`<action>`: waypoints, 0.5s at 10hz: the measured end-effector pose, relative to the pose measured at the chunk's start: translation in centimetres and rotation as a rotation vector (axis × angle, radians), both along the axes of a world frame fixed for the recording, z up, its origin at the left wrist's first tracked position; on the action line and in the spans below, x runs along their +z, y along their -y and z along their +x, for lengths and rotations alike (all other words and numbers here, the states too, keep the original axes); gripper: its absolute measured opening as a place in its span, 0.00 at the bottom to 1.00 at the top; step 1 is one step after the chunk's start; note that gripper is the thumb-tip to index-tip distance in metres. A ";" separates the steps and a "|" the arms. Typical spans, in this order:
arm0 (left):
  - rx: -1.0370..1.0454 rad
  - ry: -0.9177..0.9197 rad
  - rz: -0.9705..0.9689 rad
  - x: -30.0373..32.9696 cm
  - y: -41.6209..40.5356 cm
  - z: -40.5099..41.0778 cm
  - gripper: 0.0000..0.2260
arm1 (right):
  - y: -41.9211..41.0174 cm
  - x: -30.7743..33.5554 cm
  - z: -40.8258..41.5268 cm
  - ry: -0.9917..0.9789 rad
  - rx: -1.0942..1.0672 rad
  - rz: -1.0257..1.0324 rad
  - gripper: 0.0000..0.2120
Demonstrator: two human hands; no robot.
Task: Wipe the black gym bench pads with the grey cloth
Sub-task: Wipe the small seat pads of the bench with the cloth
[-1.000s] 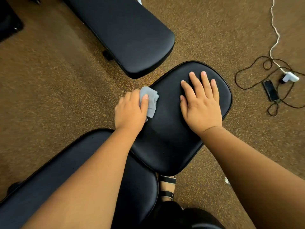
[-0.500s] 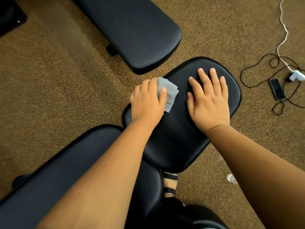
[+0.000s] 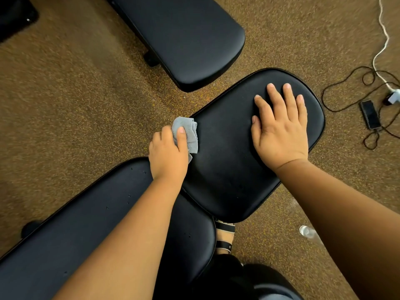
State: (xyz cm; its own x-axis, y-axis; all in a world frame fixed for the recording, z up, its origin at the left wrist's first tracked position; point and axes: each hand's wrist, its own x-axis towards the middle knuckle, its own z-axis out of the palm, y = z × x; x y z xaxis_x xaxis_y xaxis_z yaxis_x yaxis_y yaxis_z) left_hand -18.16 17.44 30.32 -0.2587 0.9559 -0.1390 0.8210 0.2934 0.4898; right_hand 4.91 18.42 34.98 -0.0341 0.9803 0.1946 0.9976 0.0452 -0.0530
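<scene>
A black seat pad [image 3: 227, 169] fills the middle of the view. My left hand [image 3: 167, 156] grips the folded grey cloth [image 3: 188, 135] at the pad's left edge, thumb on top of the cloth and fingers curled over the rim. My right hand [image 3: 279, 131] lies flat on the pad's far right part, fingers straight and spread. A long black back pad [image 3: 75, 230] runs from the seat pad toward the lower left, under my left forearm. A second black bench pad [image 3: 184, 33] lies at the top.
Brown speckled floor [image 3: 75, 115] surrounds the benches. A phone [image 3: 370, 114], black cables [image 3: 346, 74] and a white charger cord [image 3: 384, 42] lie at the right. A clear bottle [image 3: 306, 231] is by my right forearm. My sandalled foot [image 3: 225, 237] stands under the seat pad.
My left hand slid the cloth right across the seat pad, then back left to the pad's left edge. My right hand stayed flat on the pad.
</scene>
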 end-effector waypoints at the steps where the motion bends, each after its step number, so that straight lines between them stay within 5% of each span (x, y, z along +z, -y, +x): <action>1: 0.058 -0.037 -0.052 0.8 -0.7 1.1 0.23 | 0.0 0.1 0.0 -0.002 -0.001 -0.002 0.21; 5: -0.221 -0.105 0.017 2.4 -4.5 5.2 0.22 | 0.0 0.0 0.0 0.001 -0.001 0.004 0.21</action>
State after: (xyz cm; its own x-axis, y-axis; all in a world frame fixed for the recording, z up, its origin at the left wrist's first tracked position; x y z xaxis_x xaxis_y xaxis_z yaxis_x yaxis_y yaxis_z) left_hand -12.95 21.98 32.74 -0.0554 0.9929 -0.1054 0.9112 0.0934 0.4013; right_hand 4.89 18.41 35.01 -0.0331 0.9795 0.1988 0.9977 0.0441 -0.0514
